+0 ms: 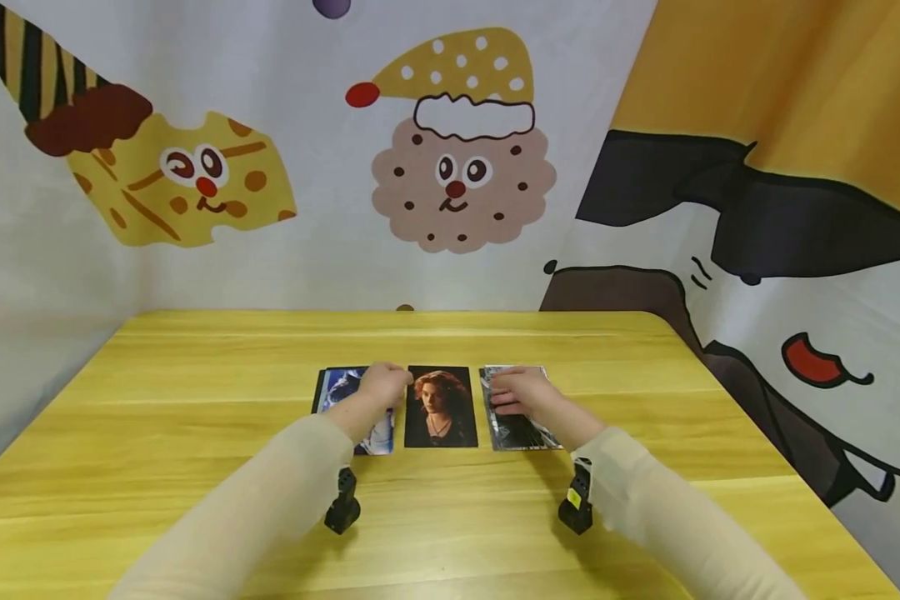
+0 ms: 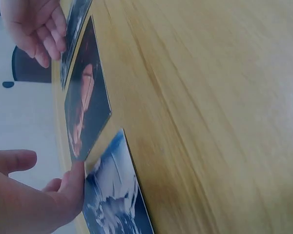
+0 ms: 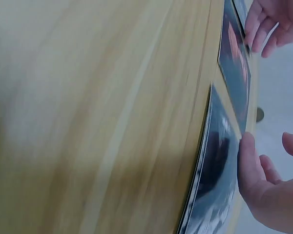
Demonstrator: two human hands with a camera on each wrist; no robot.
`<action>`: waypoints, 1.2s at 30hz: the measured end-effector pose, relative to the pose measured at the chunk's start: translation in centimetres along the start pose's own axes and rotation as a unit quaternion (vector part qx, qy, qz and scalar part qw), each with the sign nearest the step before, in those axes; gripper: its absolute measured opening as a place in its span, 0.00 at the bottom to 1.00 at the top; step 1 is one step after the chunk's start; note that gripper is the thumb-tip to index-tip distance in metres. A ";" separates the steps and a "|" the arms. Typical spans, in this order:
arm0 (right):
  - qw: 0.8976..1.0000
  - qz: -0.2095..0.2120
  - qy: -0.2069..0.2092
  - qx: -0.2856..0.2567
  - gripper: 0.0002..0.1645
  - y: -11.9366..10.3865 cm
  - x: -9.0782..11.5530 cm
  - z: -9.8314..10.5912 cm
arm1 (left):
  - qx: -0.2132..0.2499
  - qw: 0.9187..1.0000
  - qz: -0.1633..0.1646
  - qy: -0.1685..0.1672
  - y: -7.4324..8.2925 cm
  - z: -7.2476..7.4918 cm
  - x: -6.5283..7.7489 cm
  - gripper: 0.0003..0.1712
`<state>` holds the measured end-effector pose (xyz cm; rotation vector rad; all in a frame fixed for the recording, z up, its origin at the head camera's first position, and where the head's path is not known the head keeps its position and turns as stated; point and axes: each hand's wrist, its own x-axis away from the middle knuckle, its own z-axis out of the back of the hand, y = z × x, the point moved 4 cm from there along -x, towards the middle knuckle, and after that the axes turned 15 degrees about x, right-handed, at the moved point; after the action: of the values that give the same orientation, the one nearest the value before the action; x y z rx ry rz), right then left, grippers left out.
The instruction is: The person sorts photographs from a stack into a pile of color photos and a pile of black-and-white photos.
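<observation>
Three lots of picture cards lie in a row on the table. The left stack has a blue-and-white picture on top, and my left hand reaches over it. In the left wrist view, the fingertips rest at the stack's edge by the middle card, with the thumb held apart. The middle card is a portrait with reddish hair on a dark ground. My right hand lies over the right stack, topped by a dark grey picture. Its fingers are at that stack's edge, thumb apart.
The yellow wood-grain table reaches back to a white cartoon-print curtain. A black wrist camera hangs under the left sleeve, and another camera hangs under the right one.
</observation>
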<state>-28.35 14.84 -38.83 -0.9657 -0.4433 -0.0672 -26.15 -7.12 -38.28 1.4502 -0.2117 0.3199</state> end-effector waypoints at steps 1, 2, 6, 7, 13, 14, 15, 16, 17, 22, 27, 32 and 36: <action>1.000 0.001 -0.007 -0.007 0.26 -0.1 0.0 -0.3 | 0.006 1.000 0.004 0.000 0.0 0.1 0.0 0.26; 1.000 0.001 -0.013 -0.016 0.26 -0.2 0.0 -0.6 | 0.009 1.000 0.007 -0.001 -0.1 0.1 0.1 0.26; 0.999 0.001 -0.031 -0.032 0.26 -0.5 0.0 -1.5 | 0.015 1.000 0.007 -0.001 -0.1 0.2 0.2 0.23; 0.999 0.000 -0.033 -0.034 0.27 -0.5 0.0 -1.6 | 0.015 1.000 0.007 0.001 -0.1 0.1 0.2 0.22; 0.998 -0.011 -0.042 -0.042 0.28 -0.5 -0.1 -1.9 | 0.021 1.000 0.016 -0.017 -0.1 -0.2 0.2 0.23; 0.998 -0.012 -0.042 -0.042 0.28 -0.5 -0.1 -2.0 | 0.021 0.999 0.018 -0.023 0.0 -0.3 0.2 0.25; 0.998 -0.012 -0.043 -0.040 0.28 -0.5 -0.2 -2.1 | 0.025 0.999 0.021 -0.029 0.0 -0.3 0.2 0.28; 0.998 -0.014 -0.043 -0.040 0.27 -0.5 -0.2 -2.1 | 0.028 0.999 0.024 -0.034 0.0 -0.4 0.2 0.31; 0.998 -0.018 -0.041 -0.042 0.26 -0.5 -0.3 -2.2 | 0.030 0.998 0.027 -0.039 0.0 -0.4 0.3 0.33; 0.997 -0.035 -0.034 -0.062 0.20 -0.6 -0.5 -2.4 | 0.052 0.997 0.040 -0.042 -0.2 -0.5 0.2 0.37; 0.995 -0.046 -0.032 -0.079 0.24 -0.6 -0.5 -2.4 | 0.063 0.997 0.026 -0.031 -0.4 -0.5 -0.1 0.33; 0.996 -0.048 -0.028 -0.072 0.24 -0.8 -0.3 -2.0 | 0.064 0.997 0.000 -0.039 -0.2 -0.6 -0.3 0.28; 0.999 -0.027 -0.013 -0.027 0.25 -1.2 -0.2 -1.9 | 0.068 0.997 -0.020 -0.040 -0.1 -0.9 -0.6 0.18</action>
<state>-28.21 12.59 -38.91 -1.0093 -0.4933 -0.1159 -26.69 -6.30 -38.62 1.6013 -0.2285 0.2470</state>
